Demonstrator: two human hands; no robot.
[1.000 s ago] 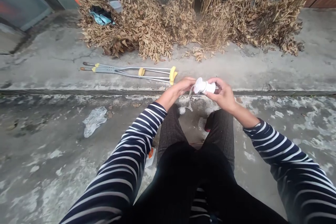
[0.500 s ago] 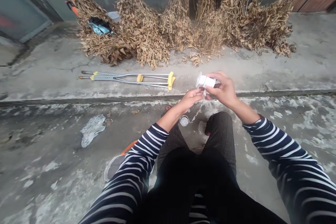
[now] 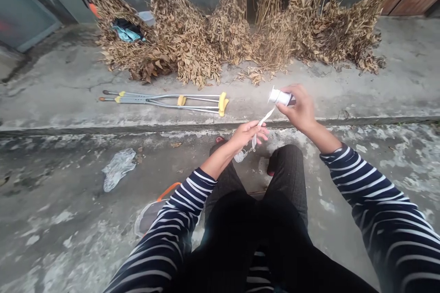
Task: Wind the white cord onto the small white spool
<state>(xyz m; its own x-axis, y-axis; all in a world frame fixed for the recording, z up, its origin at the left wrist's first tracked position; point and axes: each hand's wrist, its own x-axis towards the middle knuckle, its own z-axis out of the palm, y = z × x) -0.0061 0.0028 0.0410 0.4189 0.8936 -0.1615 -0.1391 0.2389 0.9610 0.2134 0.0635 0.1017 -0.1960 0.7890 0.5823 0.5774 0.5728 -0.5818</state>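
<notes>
My right hand (image 3: 299, 109) grips a white spool (image 3: 279, 97) by its right end, the flanged end facing left. From the spool a white strand (image 3: 266, 117) runs down to my left hand (image 3: 248, 132). That hand pinches the strand between thumb and forefinger, its other fingers partly spread below. Past the fingers, the strand drops to a loose white coil (image 3: 240, 156) hanging above the ground between my knees. Whether the strand is ribbon or cord, I cannot tell.
A pair of crutches (image 3: 165, 101) lies on the raised concrete ledge ahead. Dried plant bundles (image 3: 192, 41) lean along the wall. A crumpled plastic sheet (image 3: 118, 169) lies on the ground to the left. Beside my left arm is a grey item with an orange strap (image 3: 168, 191).
My hands have drawn apart: the right moved up and right with the spool, the left slightly down and left. More strand now stretches between them.
</notes>
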